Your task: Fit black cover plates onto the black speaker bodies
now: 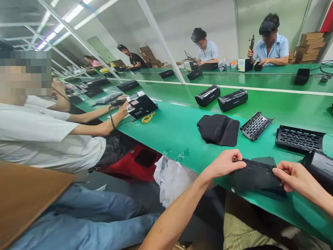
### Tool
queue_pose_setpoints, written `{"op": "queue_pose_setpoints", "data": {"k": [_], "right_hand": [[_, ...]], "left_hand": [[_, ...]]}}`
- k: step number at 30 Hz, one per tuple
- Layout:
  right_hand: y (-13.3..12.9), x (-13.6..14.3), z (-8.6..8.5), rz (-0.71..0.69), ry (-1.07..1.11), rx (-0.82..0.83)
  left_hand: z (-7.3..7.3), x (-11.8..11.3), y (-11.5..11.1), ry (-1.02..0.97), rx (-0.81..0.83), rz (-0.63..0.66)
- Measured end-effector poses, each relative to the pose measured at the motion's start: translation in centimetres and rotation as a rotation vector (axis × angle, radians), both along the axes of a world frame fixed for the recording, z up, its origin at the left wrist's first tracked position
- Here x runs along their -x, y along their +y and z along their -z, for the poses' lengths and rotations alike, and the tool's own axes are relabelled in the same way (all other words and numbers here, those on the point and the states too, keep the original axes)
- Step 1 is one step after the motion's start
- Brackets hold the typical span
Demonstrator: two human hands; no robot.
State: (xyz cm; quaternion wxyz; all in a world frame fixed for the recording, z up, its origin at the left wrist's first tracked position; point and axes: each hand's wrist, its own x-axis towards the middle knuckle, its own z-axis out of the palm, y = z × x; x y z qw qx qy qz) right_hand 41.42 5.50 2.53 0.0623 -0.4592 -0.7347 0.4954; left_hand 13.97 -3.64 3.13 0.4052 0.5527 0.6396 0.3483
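Note:
My left hand (225, 162) pinches the left end of a black fabric-covered grille piece (256, 177) lying at the near edge of the green bench (177, 128). My right hand (292, 174) grips the same piece at its right end. A stack of black fabric sheets (219, 129) lies just beyond my left hand. Two bare perforated black grilles (255, 125) (299, 139) rest behind the piece. A curved black housing (321, 166) sits right of my right hand.
Two black cylindrical speaker bodies (208, 95) (232, 99) lie on the conveyor strip. A person in a white shirt (47, 135) works close on my left at a black unit (140, 105). Two people sit across the bench. A white bag (170, 178) hangs below the edge.

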Motion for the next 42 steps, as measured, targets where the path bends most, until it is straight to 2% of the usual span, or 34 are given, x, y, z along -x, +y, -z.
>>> {"op": "queue_pose_setpoints", "data": {"k": [3,5,8,10,13,15,16,19,23,26,29,33,39,42], "right_hand": [[-1.4,-1.7,0.6,-0.044,-0.239,-0.175],[-2.5,-2.6,0.7,-0.038,-0.289,-0.215],[-3.6,-3.3,1.0,0.094,-0.2,-0.339],[-3.7,-3.1,1.4,0.128,-0.064,-0.567],[-2.7,-1.8,2.7,0.041,0.089,-0.989],[-1.6,-0.8,3.6,-0.01,0.082,-1.074],[-1.1,-0.3,3.9,-0.028,0.06,-1.027],[-0.3,0.5,3.9,-0.032,0.035,-0.741],[-0.1,0.4,2.2,0.124,0.067,-0.296],[-0.1,-0.1,1.3,0.044,0.09,0.047],[-0.3,-0.7,1.5,0.006,0.184,0.255],[-1.0,-1.4,2.0,0.08,0.269,0.334],[-1.8,-1.7,1.9,0.189,0.284,0.358],[-1.6,-1.7,1.8,0.172,0.269,0.36]], "left_hand": [[0.9,-2.2,0.0,0.445,-0.085,-0.096],[1.4,-2.7,-0.1,0.555,-0.114,-0.185],[2.2,-1.9,0.1,0.46,-0.107,-0.186],[2.8,-1.0,0.5,0.407,-0.117,-0.103],[3.5,-0.2,0.5,0.3,-0.172,-0.037],[3.6,-0.1,-0.1,0.097,-0.147,-0.038],[3.6,-0.2,-0.6,-0.035,-0.108,-0.045],[3.7,-0.6,-2.5,-0.352,-0.026,-0.099],[4.0,-1.3,-4.7,-0.487,-0.081,-0.207],[4.3,-1.8,-5.6,-0.639,-0.076,-0.273],[4.2,-2.3,-6.1,-0.802,-0.021,-0.301],[4.0,-2.7,-6.5,-0.918,0.007,-0.277],[4.4,-3.2,-6.2,-0.885,0.005,-0.321],[4.3,-3.5,-6.0,-0.889,0.005,-0.338]]}}
